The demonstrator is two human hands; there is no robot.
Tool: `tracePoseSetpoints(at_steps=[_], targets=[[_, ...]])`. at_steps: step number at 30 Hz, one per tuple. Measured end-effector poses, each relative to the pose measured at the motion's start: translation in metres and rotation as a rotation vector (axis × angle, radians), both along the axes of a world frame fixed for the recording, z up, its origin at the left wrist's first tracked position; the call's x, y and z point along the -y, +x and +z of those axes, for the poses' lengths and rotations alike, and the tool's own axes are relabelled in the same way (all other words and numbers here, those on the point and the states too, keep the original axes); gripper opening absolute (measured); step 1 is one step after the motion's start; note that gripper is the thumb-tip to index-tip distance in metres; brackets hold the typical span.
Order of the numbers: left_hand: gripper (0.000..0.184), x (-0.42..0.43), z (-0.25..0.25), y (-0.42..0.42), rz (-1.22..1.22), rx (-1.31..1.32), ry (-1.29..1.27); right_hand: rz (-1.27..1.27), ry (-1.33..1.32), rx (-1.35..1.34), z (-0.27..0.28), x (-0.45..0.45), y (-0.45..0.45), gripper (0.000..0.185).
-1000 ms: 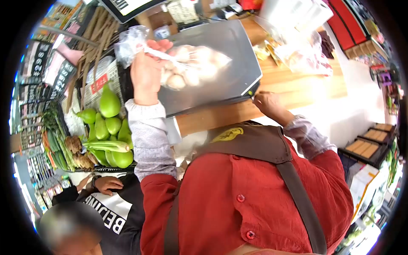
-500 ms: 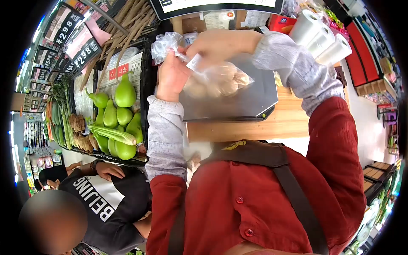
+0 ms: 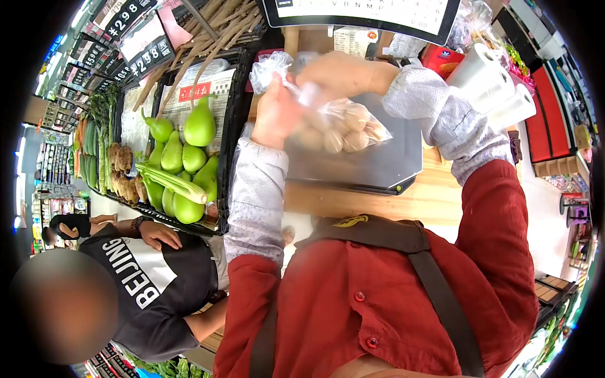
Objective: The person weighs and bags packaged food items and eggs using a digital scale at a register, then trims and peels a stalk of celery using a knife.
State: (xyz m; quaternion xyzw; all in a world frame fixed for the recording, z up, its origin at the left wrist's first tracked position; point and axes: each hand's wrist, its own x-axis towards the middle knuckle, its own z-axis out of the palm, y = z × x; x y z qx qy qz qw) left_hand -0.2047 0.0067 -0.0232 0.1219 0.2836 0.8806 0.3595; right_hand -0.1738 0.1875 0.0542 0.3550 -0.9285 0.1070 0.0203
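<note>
Containing round, pale brown produce (image 3: 353,120), one clear plastic bag (image 3: 378,131) was held at the dark grey scale (image 3: 403,151); whether its full weight was borne there could not be told. The gathered neck was gripped by the left hand (image 3: 274,116), with the crumpled top puffed out above the fist. The right hand (image 3: 343,72) was bent over the same neck, beside a small white slip (image 3: 309,94); its fingertips were blurred, and their exact grip could not be told.

Beneath the scale: one wooden counter (image 3: 315,203). Beyond it: one screen (image 3: 372,9), tilted. To the right: one red box (image 3: 439,60) and upright rolls of clear plastic (image 3: 482,77).

To the left: one black crate (image 3: 236,94), in which green gourds (image 3: 200,126), one pale green stalk (image 3: 173,183) and newspaper (image 3: 220,94) were held. Long brown sticks (image 3: 214,38) were laid across its far end, near price signs (image 3: 150,53).

Lower left: one person in a dark printed shirt (image 3: 142,271).
</note>
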Motion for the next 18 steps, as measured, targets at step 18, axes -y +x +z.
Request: tracePoseSetpoints(at_steps=[18], targets=[[0.032, 0.001, 0.000, 0.011, -0.037, -0.035, 0.186, -0.399, -0.385, -0.508, -0.072, 0.017, 0.067, 0.022]])
